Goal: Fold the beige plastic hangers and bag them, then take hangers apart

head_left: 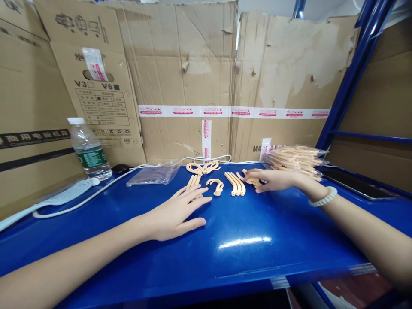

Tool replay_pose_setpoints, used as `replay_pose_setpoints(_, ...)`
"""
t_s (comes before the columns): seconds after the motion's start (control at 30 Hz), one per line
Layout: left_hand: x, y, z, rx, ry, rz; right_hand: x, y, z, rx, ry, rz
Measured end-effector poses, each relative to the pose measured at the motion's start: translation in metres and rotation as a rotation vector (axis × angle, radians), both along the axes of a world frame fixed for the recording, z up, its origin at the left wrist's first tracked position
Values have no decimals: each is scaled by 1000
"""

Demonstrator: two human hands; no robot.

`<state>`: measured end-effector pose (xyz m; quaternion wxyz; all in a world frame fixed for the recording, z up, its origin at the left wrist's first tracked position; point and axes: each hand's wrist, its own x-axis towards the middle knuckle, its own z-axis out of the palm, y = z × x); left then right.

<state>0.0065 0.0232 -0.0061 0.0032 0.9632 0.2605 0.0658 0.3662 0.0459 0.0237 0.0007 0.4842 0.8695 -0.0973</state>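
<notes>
My left hand (175, 213) is spread flat over the blue table, its fingertips covering part of some beige strips (192, 182). Just right of those fingers lies a beige hook-shaped piece (216, 187). Three slim, curved beige strips (235, 183) sit side by side between my hands. My right hand (273, 179) reaches over a small group of beige pieces (252, 180), fingers stretched out and thumb apart; whether it touches them is unclear. Several looped beige pieces (202, 167) are behind the left strips.
A bagged stack of beige pieces (294, 159) stands behind my right hand, with a dark phone-like slab (357, 183) beside it. At the left are a water bottle (88, 148), a pale-blue hairbrush (66, 193) and a white cable (106, 191). A clear plastic bag (152, 174) lies near cardboard walls (186, 77).
</notes>
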Motion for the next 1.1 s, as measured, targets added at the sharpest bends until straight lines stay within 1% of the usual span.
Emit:
replay_pose_setpoints(0.17, 0, 1, -1, 15, -7, -5, 2, -1, 0, 27, -18, -79)
replay_pose_setpoints(0.27, 0, 0, 0, 16, -11, -13, 3, -1, 1, 38, -15, -73)
replay_pose_setpoints(0.37, 2, -1, 1, 41, -56, -49, 3, -1, 2, 63, -21, -53)
replay_pose_setpoints(0.63, 5, 4, -6, 172, -267, -200, -8, -3, 10, 264, 93, 32)
replay_pose_setpoints(0.77, 6, 7, -8, 221, -350, -240, -9, -6, 15, 345, 98, -23)
replay_pose_setpoints(0.87, 6, 7, -7, 229, -371, -264, -5, -8, 21, 391, 98, -88)
replay_pose_setpoints(1.0, 7, 6, -7, 243, -382, -270, -1, -11, 27, 501, 97, -151)
replay_pose_setpoints(1.1, 7, 5, -7, 237, -377, -265, -1, -11, 27, 516, 103, -154)
